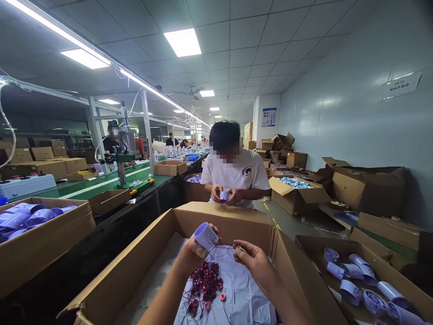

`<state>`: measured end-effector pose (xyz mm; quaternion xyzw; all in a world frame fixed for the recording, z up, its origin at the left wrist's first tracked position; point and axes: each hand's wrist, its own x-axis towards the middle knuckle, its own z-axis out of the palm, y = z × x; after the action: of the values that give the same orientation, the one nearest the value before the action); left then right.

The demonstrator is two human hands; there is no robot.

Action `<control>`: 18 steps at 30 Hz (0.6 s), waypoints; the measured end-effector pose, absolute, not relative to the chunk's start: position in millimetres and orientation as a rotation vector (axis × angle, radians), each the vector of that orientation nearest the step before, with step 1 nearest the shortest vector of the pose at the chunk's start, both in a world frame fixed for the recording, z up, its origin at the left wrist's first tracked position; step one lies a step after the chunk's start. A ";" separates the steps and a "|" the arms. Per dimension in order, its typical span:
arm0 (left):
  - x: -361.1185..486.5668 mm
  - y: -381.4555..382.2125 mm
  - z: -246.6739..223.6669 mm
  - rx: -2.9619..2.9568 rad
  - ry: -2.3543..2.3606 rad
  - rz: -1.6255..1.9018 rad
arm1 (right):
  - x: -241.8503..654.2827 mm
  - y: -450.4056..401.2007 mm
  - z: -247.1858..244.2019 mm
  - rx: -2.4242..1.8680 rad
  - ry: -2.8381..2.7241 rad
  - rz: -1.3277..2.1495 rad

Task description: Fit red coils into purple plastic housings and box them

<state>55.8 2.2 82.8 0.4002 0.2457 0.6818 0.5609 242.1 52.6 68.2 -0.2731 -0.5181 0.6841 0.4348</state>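
My left hand (pixel 199 248) is wrapped around a light purple plastic cylinder housing (pixel 205 236), its open end tilted up and to the left. Thin wires (pixel 225 246) stretch from the lower side of the housing toward my right hand (pixel 252 257), whose thumb and fingertips are pinched on their end. Both hands are over a large open cardboard box (pixel 135 266) lined with white sheeting (pixel 245 289). Beneath the housing, on that sheeting, lies a pile of small red round parts (pixel 206 280) with thin dark leads.
Across the box stands a person (pixel 233 167) holding a similar purple housing (pixel 223 196). More housings fill a box (pixel 47 257) at left and lie in a box (pixel 416 289) at right. A green conveyor (pixel 98 185) with a press (pixel 126 144) runs along the left.
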 end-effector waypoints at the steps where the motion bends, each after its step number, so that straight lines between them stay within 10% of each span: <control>1: 54.2 2.8 82.1 0.953 0.577 1.615 | 241.9 53.4 66.9 -0.684 -1.329 1.678; 18: 47.9 -1.4 90.8 1.035 0.572 1.554 | 253.4 59.4 67.1 -0.703 -1.627 1.411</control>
<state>47.9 -1.4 90.8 0.4390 0.2428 0.6592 0.5602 253.4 59.4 67.1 -0.2809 -0.6504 0.5641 0.4241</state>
